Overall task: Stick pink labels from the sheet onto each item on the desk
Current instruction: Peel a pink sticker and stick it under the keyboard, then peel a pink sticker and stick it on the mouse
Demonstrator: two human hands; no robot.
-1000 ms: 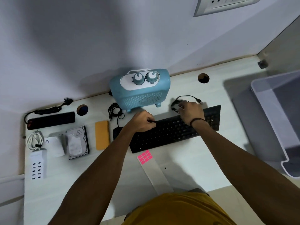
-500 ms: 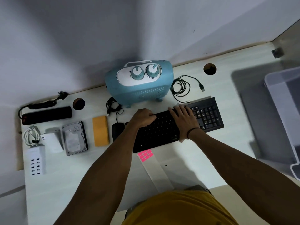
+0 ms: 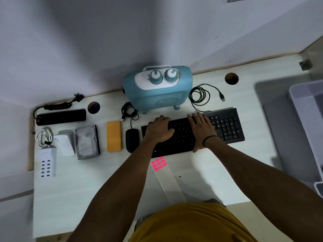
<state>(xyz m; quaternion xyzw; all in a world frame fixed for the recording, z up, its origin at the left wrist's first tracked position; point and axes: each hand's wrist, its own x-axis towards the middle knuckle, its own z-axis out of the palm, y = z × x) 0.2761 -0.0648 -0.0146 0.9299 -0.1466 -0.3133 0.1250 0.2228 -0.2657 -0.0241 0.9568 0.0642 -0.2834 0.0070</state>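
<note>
Both hands now rest on the black keyboard, the right having left the coiled cable.

Right hand lies flat, fingers spread; left hand presses with fingers curled under. Pink labels sit on their sheet just before the keyboard.

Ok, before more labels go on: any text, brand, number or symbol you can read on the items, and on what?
No text is readable.
Keyboard: key legends too small.
Heater: marks beside the knobs blurred.
Hard drive: label blurred.
Pink labels: blank.
</note>
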